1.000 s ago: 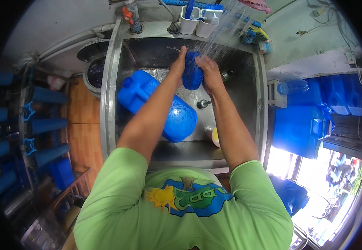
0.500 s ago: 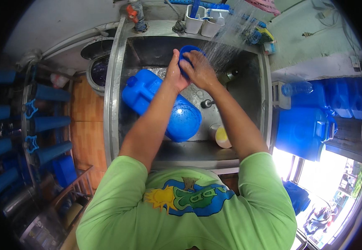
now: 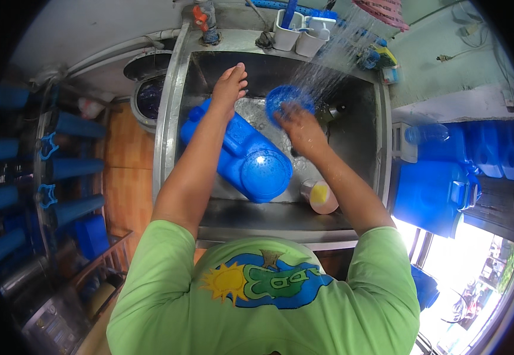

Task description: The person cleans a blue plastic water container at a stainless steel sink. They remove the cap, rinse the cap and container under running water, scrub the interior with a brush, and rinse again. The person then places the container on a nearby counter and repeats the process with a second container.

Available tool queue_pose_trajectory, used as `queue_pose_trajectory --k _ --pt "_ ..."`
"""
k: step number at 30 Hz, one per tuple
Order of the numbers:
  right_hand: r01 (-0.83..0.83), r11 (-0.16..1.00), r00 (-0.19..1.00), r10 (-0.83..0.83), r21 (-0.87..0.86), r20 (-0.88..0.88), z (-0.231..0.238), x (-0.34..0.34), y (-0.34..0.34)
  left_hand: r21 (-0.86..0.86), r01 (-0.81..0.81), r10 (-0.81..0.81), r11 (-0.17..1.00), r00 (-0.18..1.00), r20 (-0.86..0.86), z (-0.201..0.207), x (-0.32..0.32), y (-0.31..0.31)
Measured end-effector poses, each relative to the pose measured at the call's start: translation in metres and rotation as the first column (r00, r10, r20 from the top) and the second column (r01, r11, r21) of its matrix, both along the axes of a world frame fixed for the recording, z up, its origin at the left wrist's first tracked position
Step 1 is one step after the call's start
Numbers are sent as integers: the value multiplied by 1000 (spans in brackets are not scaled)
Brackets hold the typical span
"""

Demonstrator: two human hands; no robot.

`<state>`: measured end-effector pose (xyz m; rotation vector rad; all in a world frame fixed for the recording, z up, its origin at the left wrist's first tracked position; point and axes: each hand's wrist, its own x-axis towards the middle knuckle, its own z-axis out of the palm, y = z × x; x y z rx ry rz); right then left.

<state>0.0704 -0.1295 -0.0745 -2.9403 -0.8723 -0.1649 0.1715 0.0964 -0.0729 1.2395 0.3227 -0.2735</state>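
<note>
My right hand [image 3: 302,128] grips a round, shallow blue lid [image 3: 289,94], its fingers resting on the inside. Water from overhead falls over the lid and fingers. Apart from it, my left hand [image 3: 228,90] is lifted with loosely bent fingers and nothing in them, above the handle end of a blue plastic water jug [image 3: 242,151]. The wet jug lies on its side, slanting across the left half of a metal sink [image 3: 357,148]. Part of it is hidden under my left forearm.
A tub [image 3: 321,198] with a yellow sponge-like piece stands by my right forearm. White holders [image 3: 285,36] with brushes and an orange-handled valve [image 3: 200,19] are behind the sink. Pink-covered shower head [image 3: 384,12] sprays from above. Blue jugs [image 3: 427,192] stack at right.
My hands have parted. The right one carries the lid right and slightly down, turning its open face up into view; the left one has let go and drawn back to the left.
</note>
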Motion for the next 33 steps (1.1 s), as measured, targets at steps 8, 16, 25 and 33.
queue_pose_trajectory --k 8,16,25,33 --pt "-188 982 979 187 -1 -83 -24 19 2 9 -20 20 1000 998 62 1 -5 5" --pt "671 -713 665 458 203 -590 -19 127 41 39 -14 10 999 995 102 -8 -17 -26" --pt "774 -266 616 104 575 -781 8 67 51 -297 334 -331 894 942 62 -18 -14 -41" --pt "836 -19 547 -46 549 -836 34 11 -21 -480 270 -318 835 948 -18 -33 -29 -99"
